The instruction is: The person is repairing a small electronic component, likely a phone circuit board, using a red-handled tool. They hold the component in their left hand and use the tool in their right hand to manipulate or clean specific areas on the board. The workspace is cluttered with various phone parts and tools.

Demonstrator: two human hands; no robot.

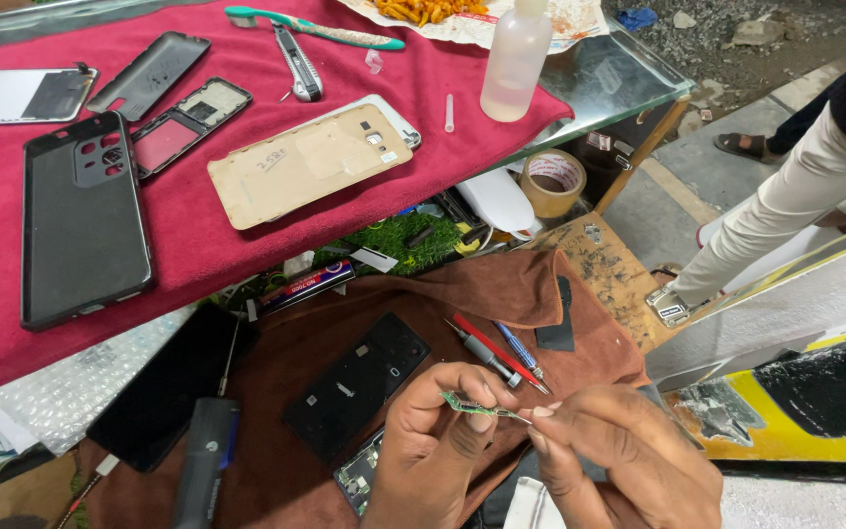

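Head camera view: phone back covers (80,220) and a tan phone panel (310,164) lie on a red cloth (198,245) in the upper left, beside a plastic bottle (516,59) and a tape roll (552,183). Screwdrivers (496,353) and a dark phone (356,384) rest on a brown cloth (501,289) at centre. At bottom centre, the left hand (433,446) and right hand (619,456), fingers closed narrow, pinch a small green circuit strip (472,405) between them.
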